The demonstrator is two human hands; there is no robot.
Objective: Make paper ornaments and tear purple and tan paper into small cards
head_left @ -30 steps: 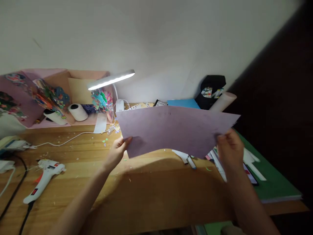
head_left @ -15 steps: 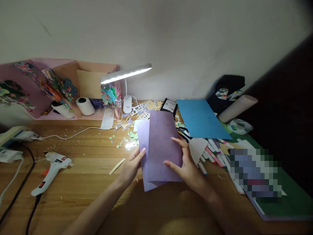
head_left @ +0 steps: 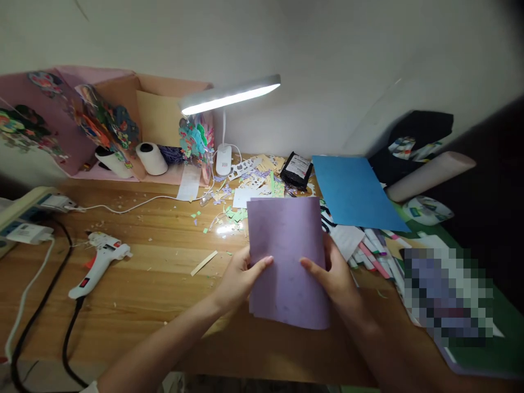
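the left hand point(head_left: 241, 275) pinches the left edge of a folded purple paper sheet point(head_left: 289, 234), thumb on the front face and fingers behind it; the right hand point(head_left: 334, 270) holds the opposite side in a matching grip, its thumb pressed inward on the front. the sheet is above the near part of the wooden tabletop point(head_left: 155, 284), its layers slightly out of line along the left edge and its right side curving round. past its top edge lie small paper scraps point(head_left: 235, 214) and, behind those, a black packet point(head_left: 297, 170) with a white label. a blue sheet point(head_left: 356, 191) lies to the right, with a heap of markers point(head_left: 374, 254) near the right hand. a thin pale strip point(head_left: 203, 263) lies left of the left hand, and farther left a white glue gun point(head_left: 98, 265). at the back, a lit desk lamp point(head_left: 231, 98) stands beside an open pink box point(head_left: 174, 86) holding a white thread cone point(head_left: 152, 159).
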